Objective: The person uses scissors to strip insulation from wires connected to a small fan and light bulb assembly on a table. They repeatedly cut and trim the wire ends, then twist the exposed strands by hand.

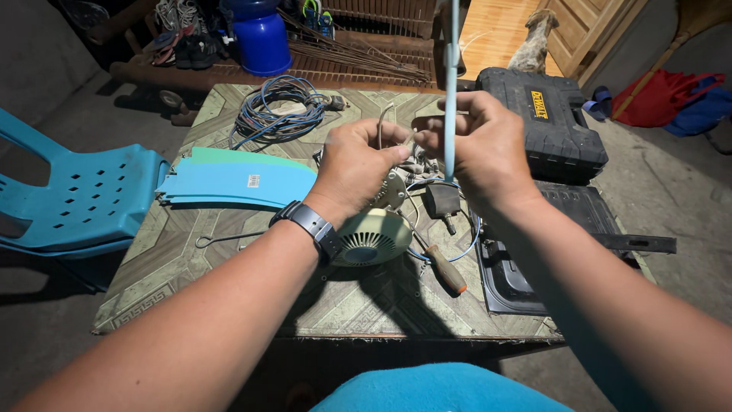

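My left hand (358,164) and my right hand (480,141) meet above a small cream fan motor (374,236) with a vented round housing, which rests on the patterned table (229,275). Both hands pinch thin pale wires (385,118) that rise from the motor between my fingertips. A black watch sits on my left wrist. A light blue cord (451,91) hangs straight down in front of my right hand. Below my hands lie a screwdriver with an orange-brown handle (446,271) and a blue wire loop.
Curved blue and green plastic sheets (236,179) lie left of the motor, a coil of blue cable (278,107) behind them. An open black tool case (549,122) fills the right side. A blue plastic chair (84,198) stands left of the table, a blue jug (261,38) beyond.
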